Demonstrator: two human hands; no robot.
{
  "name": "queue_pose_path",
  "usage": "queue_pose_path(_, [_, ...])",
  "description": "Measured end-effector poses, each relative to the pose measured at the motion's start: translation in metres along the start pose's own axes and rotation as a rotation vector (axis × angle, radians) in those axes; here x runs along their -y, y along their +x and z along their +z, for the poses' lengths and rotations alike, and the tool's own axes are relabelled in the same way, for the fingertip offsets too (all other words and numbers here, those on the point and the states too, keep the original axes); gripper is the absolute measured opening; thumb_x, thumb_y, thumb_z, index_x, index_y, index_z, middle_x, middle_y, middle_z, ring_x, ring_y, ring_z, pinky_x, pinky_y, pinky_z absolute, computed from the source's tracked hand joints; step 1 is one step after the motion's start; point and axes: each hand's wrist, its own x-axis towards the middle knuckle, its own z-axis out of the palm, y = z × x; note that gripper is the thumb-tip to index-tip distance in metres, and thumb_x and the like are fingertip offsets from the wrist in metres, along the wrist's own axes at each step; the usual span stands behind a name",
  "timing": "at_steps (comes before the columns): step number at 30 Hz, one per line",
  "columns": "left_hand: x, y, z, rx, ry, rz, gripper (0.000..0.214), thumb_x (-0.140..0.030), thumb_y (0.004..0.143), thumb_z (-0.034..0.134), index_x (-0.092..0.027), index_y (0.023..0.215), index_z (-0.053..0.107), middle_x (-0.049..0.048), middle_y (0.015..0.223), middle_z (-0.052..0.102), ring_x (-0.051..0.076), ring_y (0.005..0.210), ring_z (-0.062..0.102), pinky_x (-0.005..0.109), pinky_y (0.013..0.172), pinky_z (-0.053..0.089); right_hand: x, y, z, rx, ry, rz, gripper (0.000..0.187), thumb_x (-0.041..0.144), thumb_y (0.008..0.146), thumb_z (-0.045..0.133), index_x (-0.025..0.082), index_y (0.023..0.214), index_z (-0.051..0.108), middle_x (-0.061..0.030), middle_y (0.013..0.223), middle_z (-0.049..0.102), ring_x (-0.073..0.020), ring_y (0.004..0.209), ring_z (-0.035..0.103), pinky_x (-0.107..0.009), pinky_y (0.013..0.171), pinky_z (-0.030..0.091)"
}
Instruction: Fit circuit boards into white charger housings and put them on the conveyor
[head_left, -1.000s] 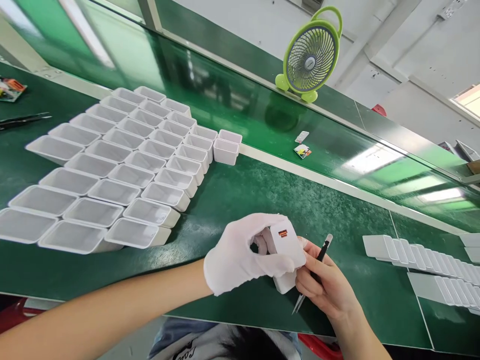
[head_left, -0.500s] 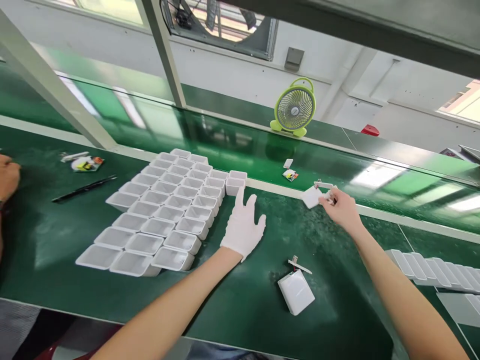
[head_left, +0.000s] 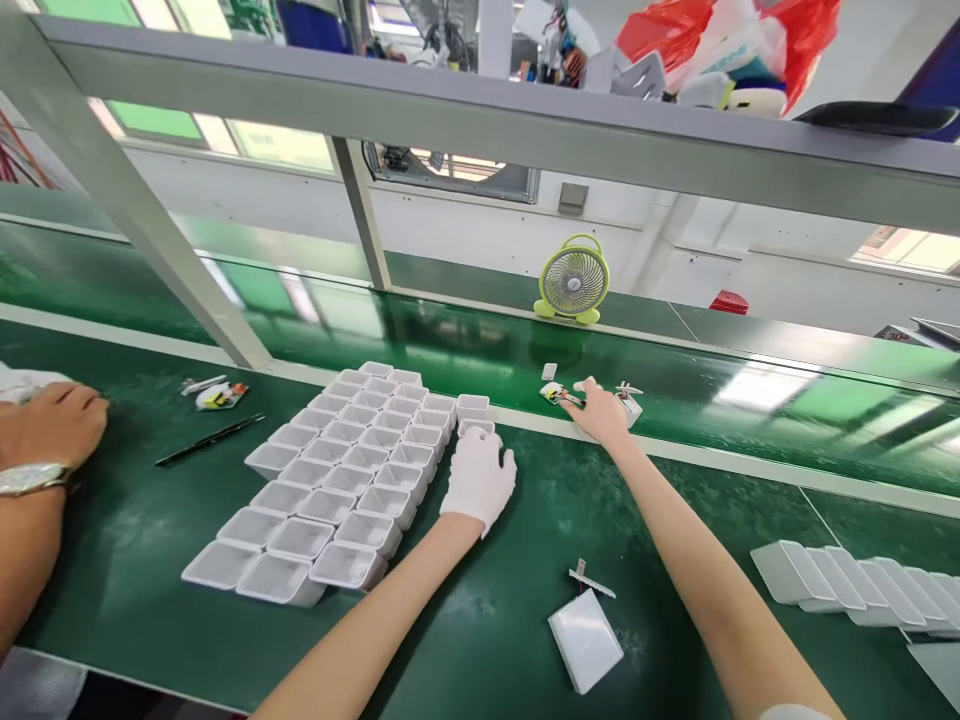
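Observation:
My left hand (head_left: 478,480), in a white glove, has its fingers at a small white plastic box (head_left: 474,404) at the end of the rows, with the thumb held apart. Bare fingers of my right hand (head_left: 602,412) close at a small circuit board (head_left: 553,391) with white and yellow parts, over the green belt; the fingertips are partly hidden. Just right of that hand is a white square piece (head_left: 631,408) with a metal plug. A white square case (head_left: 586,640) lies nearer me, a thin plug piece (head_left: 591,582) beside it.
Rows of open white boxes (head_left: 300,537) stand left of my left hand. A co-worker's hand (head_left: 60,425) rests at far left, near a black pen-like tool (head_left: 210,440) and loose parts (head_left: 220,396). More white boxes (head_left: 806,578) lean at right. A green fan (head_left: 574,283) stands beyond the belt.
My right hand has moved left to the circuit board on the belt. My left hand's fingers have bent down at the end box. The view has tilted up, showing an overhead shelf.

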Motion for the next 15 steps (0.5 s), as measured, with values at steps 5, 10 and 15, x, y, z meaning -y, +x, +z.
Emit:
queue_pose_path(5, [-0.01,-0.047,0.007,0.006,-0.072,0.171,0.006,-0.021,0.086,0.065,-0.021,0.08,0.064,0.0065,0.097,0.067,0.025,0.087,0.069,0.037,0.077,0.058,0.035,0.038,0.01,0.133,-0.042,-0.065,0.037,0.039,0.099,0.065,0.017,0.128,0.061,-0.0099,0.128,0.065,-0.0235,0.107,0.068,-0.044,0.089,0.06])
queue_pose_path(10, [-0.004,-0.053,0.022,-0.142,-0.154,0.084,0.026,-0.029,0.083,0.072,-0.019,0.105,0.063,0.0183,0.137,0.058,0.036,0.128,0.059,0.051,0.104,0.052,0.048,0.039,0.009,0.137,-0.102,-0.177,0.037,0.038,0.098,0.065,0.017,0.129,0.061,-0.0102,0.129,0.064,-0.0235,0.106,0.068,-0.044,0.089,0.06])
queue_pose_path(15, [0.001,-0.034,0.031,-0.137,-0.248,-0.122,0.066,-0.033,0.078,0.078,-0.012,0.134,0.05,0.0233,0.133,0.062,0.041,0.124,0.063,0.058,0.102,0.052,0.031,-0.007,0.009,0.086,-0.2,-0.39,0.042,0.036,0.099,0.064,0.018,0.136,0.056,-0.0117,0.136,0.06,-0.025,0.11,0.066,-0.046,0.092,0.059])
